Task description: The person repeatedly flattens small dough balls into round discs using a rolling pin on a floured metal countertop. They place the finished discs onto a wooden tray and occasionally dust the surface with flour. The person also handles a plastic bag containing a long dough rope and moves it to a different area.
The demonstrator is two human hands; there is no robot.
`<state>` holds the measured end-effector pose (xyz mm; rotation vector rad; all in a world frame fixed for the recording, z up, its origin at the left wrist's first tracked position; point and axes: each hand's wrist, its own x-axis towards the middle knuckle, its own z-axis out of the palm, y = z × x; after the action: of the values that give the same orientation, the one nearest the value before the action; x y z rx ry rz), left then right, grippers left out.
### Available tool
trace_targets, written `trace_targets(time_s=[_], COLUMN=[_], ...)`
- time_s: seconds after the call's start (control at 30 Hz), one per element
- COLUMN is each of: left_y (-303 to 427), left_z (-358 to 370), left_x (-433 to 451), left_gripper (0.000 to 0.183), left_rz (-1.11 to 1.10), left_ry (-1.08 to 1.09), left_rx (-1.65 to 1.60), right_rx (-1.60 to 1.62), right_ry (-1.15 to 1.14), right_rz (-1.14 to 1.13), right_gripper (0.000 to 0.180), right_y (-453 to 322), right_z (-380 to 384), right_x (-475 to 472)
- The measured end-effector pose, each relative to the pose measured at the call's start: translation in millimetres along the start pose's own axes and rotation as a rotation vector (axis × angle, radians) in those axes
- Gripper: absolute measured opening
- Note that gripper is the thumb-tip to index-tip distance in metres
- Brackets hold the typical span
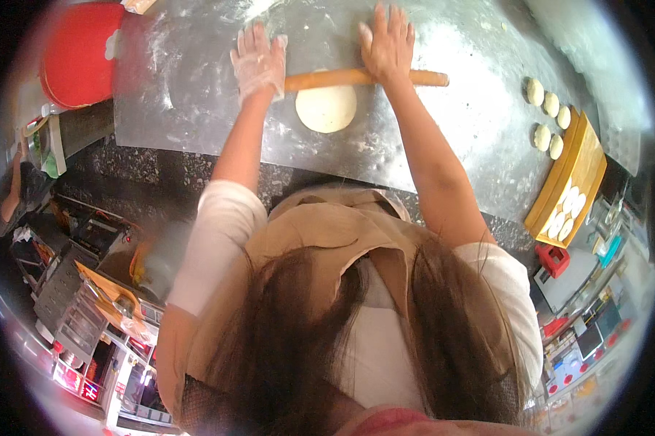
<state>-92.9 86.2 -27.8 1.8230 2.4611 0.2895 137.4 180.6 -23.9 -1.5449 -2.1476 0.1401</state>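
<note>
A wooden rolling pin (333,79) lies across the far part of a round, flat sheet of dough (326,109) on the floured metal worktop (196,114). My left hand (259,62), in a thin clear plastic glove, rests at the pin's left end with its fingers spread and pointing away from me. My bare right hand (388,46) lies over the pin right of the dough, palm down, fingers extended; the pin's right end sticks out past the wrist. Neither hand's fingers are curled round the pin. The palms' contact with it is hidden from above.
Several dough balls (551,104) sit at the right, beside a wooden tray (591,158) holding several pale rounds. A large red container (79,54) stands at the far left. Behind it, at the left rim, is part of another person (14,191). A red object (553,260) is below the tray.
</note>
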Motion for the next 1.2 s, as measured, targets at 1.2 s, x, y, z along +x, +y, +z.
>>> trace_targets(time_s=[1.2], left_y=[9.6], left_z=[-47.9], left_x=[-154.6], left_gripper=[0.044], left_rz=[0.100], left_ry=[0.046], left_rx=[-0.083], right_rx=[0.067], right_ry=[-0.266], right_rz=[-0.159], right_gripper=[0.056], right_y=[-21.0], right_z=[-77.6], right_x=[-184.4])
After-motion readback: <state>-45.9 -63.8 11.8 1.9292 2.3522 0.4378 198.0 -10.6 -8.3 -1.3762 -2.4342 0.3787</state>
